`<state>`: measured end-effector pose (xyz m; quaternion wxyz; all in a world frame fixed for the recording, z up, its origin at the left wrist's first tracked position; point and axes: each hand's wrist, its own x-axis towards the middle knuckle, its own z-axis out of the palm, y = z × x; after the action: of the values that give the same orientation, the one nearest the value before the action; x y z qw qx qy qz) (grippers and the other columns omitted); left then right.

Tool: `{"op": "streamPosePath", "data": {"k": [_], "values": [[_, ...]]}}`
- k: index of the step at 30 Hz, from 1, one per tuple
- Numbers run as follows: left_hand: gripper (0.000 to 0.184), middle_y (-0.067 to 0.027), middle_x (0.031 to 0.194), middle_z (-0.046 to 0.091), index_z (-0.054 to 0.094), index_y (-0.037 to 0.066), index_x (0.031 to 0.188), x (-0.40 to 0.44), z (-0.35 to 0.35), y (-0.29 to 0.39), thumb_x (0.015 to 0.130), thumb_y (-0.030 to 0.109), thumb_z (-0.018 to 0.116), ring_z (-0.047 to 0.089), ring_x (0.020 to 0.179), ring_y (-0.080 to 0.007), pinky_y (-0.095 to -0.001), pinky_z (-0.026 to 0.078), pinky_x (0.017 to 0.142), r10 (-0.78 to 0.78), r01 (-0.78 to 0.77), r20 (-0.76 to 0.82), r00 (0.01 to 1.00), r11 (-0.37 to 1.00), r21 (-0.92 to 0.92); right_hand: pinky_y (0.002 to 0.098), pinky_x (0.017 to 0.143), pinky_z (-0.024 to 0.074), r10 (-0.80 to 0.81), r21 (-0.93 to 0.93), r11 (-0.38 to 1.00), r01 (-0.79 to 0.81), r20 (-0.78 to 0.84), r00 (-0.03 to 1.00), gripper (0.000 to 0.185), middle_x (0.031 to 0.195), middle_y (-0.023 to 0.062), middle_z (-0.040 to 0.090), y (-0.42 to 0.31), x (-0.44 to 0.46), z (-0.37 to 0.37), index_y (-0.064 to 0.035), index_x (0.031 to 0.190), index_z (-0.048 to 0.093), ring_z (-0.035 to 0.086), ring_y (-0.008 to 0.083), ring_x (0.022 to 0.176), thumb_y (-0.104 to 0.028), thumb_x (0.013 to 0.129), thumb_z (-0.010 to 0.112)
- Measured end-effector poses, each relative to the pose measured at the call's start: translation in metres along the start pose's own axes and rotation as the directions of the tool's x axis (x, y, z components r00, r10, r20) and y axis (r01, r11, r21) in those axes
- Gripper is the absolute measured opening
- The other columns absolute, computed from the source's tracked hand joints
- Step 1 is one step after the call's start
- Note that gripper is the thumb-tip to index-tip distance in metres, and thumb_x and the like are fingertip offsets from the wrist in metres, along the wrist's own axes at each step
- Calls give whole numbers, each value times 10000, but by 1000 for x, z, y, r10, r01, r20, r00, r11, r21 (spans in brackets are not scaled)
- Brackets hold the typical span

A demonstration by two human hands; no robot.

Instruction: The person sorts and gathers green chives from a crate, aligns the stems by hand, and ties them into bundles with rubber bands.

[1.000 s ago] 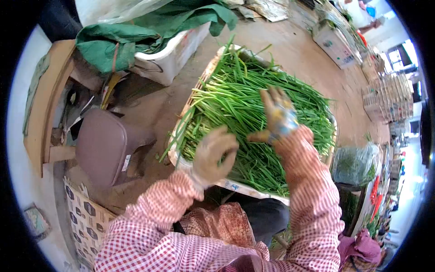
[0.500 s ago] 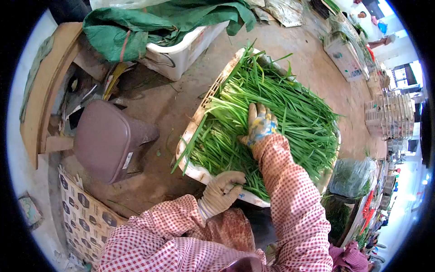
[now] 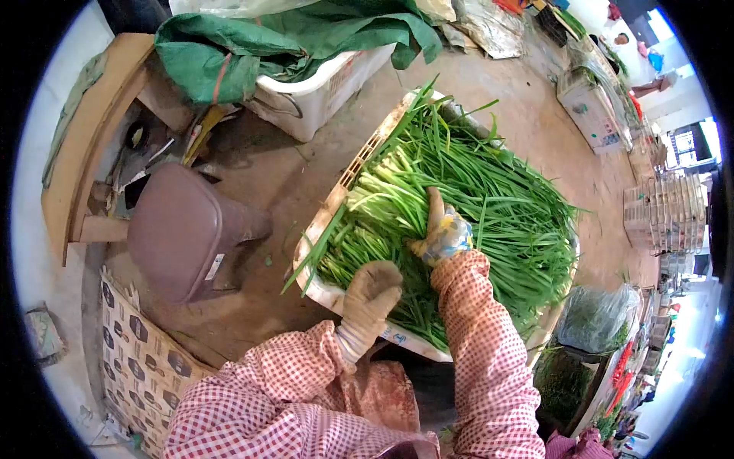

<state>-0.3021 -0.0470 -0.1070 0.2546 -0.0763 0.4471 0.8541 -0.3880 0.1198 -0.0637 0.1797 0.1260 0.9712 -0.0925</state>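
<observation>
A heap of garlic chives point(image 3: 497, 206), long green leaves with pale stem ends, fills a dirty white plastic crate point(image 3: 353, 170). My right hand point(image 3: 447, 233), in a glove stained blue and yellow, reaches into the heap beside the pale stems. Its thumb and forefinger are spread apart; the other fingers are partly hidden. At the crate's near edge is my left hand point(image 3: 368, 302) in a beige glove. Its fingers are bent and held apart from the thumb, with nothing visible between them.
A brown padded stool point(image 3: 176, 229) stands left of the crate. Beyond it a green cloth point(image 3: 229, 57) drapes over a white tub point(image 3: 313, 99). At right are a plastic bag of greens point(image 3: 596, 317), stacked crates point(image 3: 664, 214) and a white box point(image 3: 592, 111).
My right hand has turned from lying flat on the leaves to sinking among them, thumb side up. My left hand has lifted and turned, moving slightly toward the heap.
</observation>
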Motion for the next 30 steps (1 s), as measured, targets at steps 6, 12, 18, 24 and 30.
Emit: {"op": "streamPosePath", "data": {"k": [6,12,18,24,30], "values": [[408,-59,1080,579,486,52,1196,-3,11,16,815,-16,617,566,996,-152,-289,477,894,120,-124,-72,990,991,-51,360,988,452,72,202,976,-82,60,996,1053,1251,221,549,25,21,-17,-47,1430,230,562,320,1123,-209,600,856],[311,-64,1044,577,501,36,1140,34,40,46,843,82,583,556,1010,-175,-330,457,919,283,-302,-137,949,942,-146,359,1008,435,-137,816,490,308,-276,951,1075,1290,134,537,93,19,14,-30,1406,269,539,236,1164,-170,534,883],[286,-94,1067,574,513,43,1146,99,40,35,904,195,535,553,1027,-190,-345,475,900,58,-135,-259,964,947,-290,371,956,473,-87,852,399,338,-332,939,1055,1259,157,551,77,-26,8,-19,1377,290,557,254,1142,-200,522,881],[426,-148,1122,604,561,60,1172,147,26,36,926,406,531,607,960,-271,-428,546,836,36,389,484,874,544,-743,463,944,438,-207,116,959,259,-339,918,1012,1185,227,538,37,-45,26,-31,1354,343,530,414,1077,-244,508,857],[552,-155,1064,626,575,9,1115,145,8,39,942,513,432,618,923,-254,-411,546,811,25,318,419,908,609,-727,438,1021,393,-213,-102,973,207,-59,975,987,1303,245,446,9,-70,-46,-13,1363,369,445,394,1220,-319,556,848]]}}
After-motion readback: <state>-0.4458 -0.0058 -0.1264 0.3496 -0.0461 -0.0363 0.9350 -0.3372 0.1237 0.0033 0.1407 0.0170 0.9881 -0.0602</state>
